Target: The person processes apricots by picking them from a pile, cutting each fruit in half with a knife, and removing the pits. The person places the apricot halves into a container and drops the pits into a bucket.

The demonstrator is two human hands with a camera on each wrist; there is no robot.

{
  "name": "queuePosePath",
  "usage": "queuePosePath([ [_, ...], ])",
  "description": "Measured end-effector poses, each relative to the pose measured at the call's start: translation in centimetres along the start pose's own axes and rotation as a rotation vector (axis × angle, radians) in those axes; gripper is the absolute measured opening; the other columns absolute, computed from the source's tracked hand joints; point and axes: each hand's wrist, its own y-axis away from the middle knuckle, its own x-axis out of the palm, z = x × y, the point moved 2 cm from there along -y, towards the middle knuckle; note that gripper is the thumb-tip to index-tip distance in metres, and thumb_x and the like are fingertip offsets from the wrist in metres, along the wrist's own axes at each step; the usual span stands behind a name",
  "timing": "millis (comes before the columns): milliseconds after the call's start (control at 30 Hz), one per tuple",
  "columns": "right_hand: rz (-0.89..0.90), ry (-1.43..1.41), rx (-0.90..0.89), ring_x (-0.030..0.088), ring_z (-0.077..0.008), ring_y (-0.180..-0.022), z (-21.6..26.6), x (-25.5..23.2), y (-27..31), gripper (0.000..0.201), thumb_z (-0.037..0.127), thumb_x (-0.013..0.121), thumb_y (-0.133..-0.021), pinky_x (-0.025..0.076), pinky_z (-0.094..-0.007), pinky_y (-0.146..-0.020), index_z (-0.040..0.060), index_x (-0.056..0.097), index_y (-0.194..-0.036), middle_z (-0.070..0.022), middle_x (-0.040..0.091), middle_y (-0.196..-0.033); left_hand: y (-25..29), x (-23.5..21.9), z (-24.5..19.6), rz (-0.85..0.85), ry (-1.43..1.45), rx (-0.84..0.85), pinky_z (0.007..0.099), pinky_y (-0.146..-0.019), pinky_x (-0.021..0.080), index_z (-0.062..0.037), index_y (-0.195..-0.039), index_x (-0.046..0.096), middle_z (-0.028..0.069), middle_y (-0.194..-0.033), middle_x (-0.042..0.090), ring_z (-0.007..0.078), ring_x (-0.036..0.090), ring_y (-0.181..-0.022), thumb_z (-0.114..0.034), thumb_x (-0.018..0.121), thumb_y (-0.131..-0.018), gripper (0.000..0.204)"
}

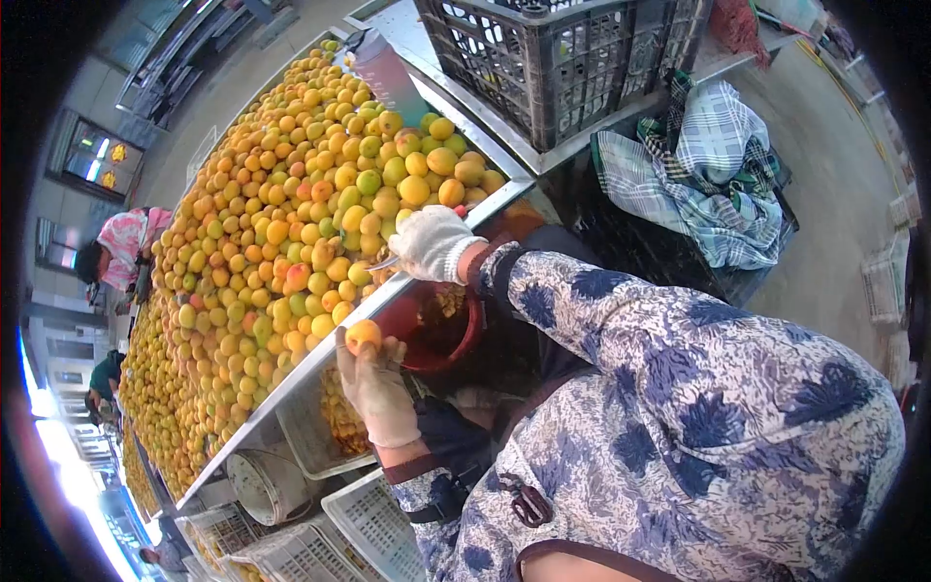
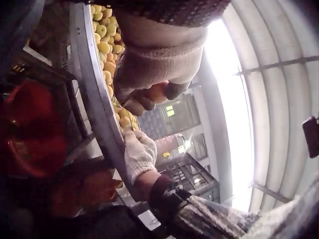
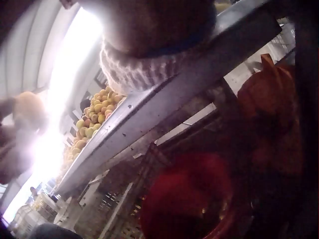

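My left hand [image 1: 376,393], in a pale glove, grips one orange-yellow apricot [image 1: 364,336] at the fingertips, just outside the metal table edge. In the left wrist view the same apricot [image 2: 157,92] shows between thumb and fingers. My right hand [image 1: 432,244], in a white knit glove, is closed round a small knife [image 1: 384,264]; its blade points toward the fruit heap and most of its handle is hidden in the fist. This hand is at the table rim, beside a large heap of apricots [image 1: 281,233].
A red bucket [image 1: 475,325] with fruit pieces stands below the rim. Crates [image 1: 364,519] and a white bucket [image 1: 264,485] are under the table. A black crate [image 1: 572,82], a pink cup [image 1: 383,73] and checked cloth [image 1: 708,165] lie beyond. Another person [image 1: 131,242] works opposite.
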Motion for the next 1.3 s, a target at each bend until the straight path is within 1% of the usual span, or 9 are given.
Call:
queuePosePath([
  [267, -0.296, -0.197, -0.103, 0.063, -0.0291, -0.072, 3.0, -4.8, 2.2, 0.017, 0.029, 0.071, -0.080, 0.049, -0.0419, -0.063, 0.0154, 0.067, -0.088, -0.0069, 0.059, -0.074, 3.5, -2.0, 1.2, 0.128, 0.236, -0.209, 0.0321, -0.068, 0.056, -0.0090, -0.118, 0.054, 0.0075, -0.103, 0.065, 0.0170, 0.064, -0.076, -0.020, 0.059, -0.094, 0.027],
  [400, -0.519, -1.013, 0.134, 0.057, -0.0150, -0.061, 6.2, -6.1, 2.9, 0.015, 0.021, 0.061, -0.097, 0.047, -0.0310, -0.055, 0.0081, 0.068, -0.099, -0.0021, 0.060, -0.071, 3.7, -2.7, 2.0, 0.254, 0.314, -0.260, 0.0248, -0.061, 0.053, -0.0060, -0.126, 0.051, 0.0099, -0.112, 0.063, 0.0148, 0.064, -0.077, -0.029, 0.062, -0.093, 0.042],
  [467, 0.030, -1.674, 0.672, 0.052, -0.0072, -0.053, 6.7, -8.0, 4.4, 0.019, 0.015, 0.069, -0.088, 0.043, -0.0211, -0.046, 0.0067, 0.063, -0.104, -0.0003, 0.058, -0.068, 3.7, -2.7, 2.6, 0.245, 0.376, -0.294, 0.0268, -0.064, 0.053, -0.0084, -0.126, 0.051, 0.0101, -0.113, 0.063, 0.0150, 0.064, -0.080, -0.029, 0.061, -0.094, 0.040],
  [600, 0.468, -1.777, 0.694, 0.059, -0.0139, -0.063, 6.0, -1.2, 8.7, 0.026, 0.002, 0.070, -0.079, 0.050, -0.0296, -0.053, 0.0040, 0.057, -0.102, -0.0040, 0.059, -0.075, 4.2, -2.5, 2.5, 0.213, 0.533, -0.228, 0.0334, -0.075, 0.052, -0.0090, -0.130, 0.051, 0.0130, -0.118, 0.062, 0.0198, 0.062, -0.079, -0.033, 0.046, -0.102, 0.038],
  [700, 0.578, -1.757, 0.799, 0.059, -0.0145, -0.065, 7.9, -2.6, 10.9, 0.049, 0.006, 0.063, -0.088, 0.054, -0.0298, -0.057, 0.0046, 0.045, -0.134, -0.0049, 0.059, -0.079, 4.8, -3.4, 3.1, 0.178, 0.542, -0.200, 0.0365, -0.082, 0.051, -0.0043, -0.130, 0.051, 0.0144, -0.115, 0.061, 0.0246, 0.060, -0.090, -0.036, 0.038, -0.103, 0.044],
  [967, 0.552, -1.523, 0.431, 0.054, -0.0042, -0.068, 12.0, -8.4, 9.7, 0.046, 0.030, 0.050, -0.102, 0.048, -0.0207, -0.058, 0.0127, 0.045, -0.144, -0.0025, 0.061, -0.088, 5.1, -3.7, 2.9, 0.190, 0.496, -0.110, 0.0382, -0.095, 0.048, 0.0012, -0.127, 0.050, 0.0139, -0.121, 0.059, 0.0254, 0.059, -0.107, -0.033, 0.053, -0.097, 0.046],
  [1000, 0.468, -1.648, 0.383, 0.059, -0.0090, -0.084, 12.4, -5.3, 9.8, 0.051, 0.022, 0.057, -0.098, 0.050, -0.0227, -0.073, 0.0087, 0.042, -0.145, -0.0072, 0.064, -0.103, 5.2, -3.6, 2.8, 0.188, 0.500, -0.110, 0.0382, -0.095, 0.048, 0.0012, -0.127, 0.050, 0.0139, -0.121, 0.059, 0.0254, 0.059, -0.107, -0.033, 0.053, -0.097, 0.046],
  [1067, 0.293, -1.166, 0.232, 0.060, -0.0145, -0.100, 12.0, -4.5, 10.5, 0.061, 0.012, 0.062, -0.089, 0.048, -0.0260, -0.087, 0.0057, 0.040, -0.145, -0.0107, 0.063, -0.114, 5.4, -3.8, 2.7, 0.182, 0.451, -0.063, 0.0367, -0.100, 0.047, 0.0039, -0.131, 0.044, 0.0157, -0.126, 0.052, 0.0248, 0.056, -0.113, -0.032, 0.062, -0.091, 0.056],
  [1300, 0.317, -0.913, 0.263, 0.066, -0.0327, -0.098, 12.5, -6.6, 9.9, 0.069, 0.014, 0.068, -0.077, 0.052, -0.0341, -0.087, 0.0024, 0.042, -0.140, -0.0221, 0.065, -0.110, 5.4, -3.1, 3.1, 0.102, 0.286, -0.071, 0.0381, -0.099, 0.045, 0.0028, -0.132, 0.045, 0.0137, -0.122, 0.054, 0.0239, 0.055, -0.113, -0.045, 0.057, -0.095, 0.062],
])
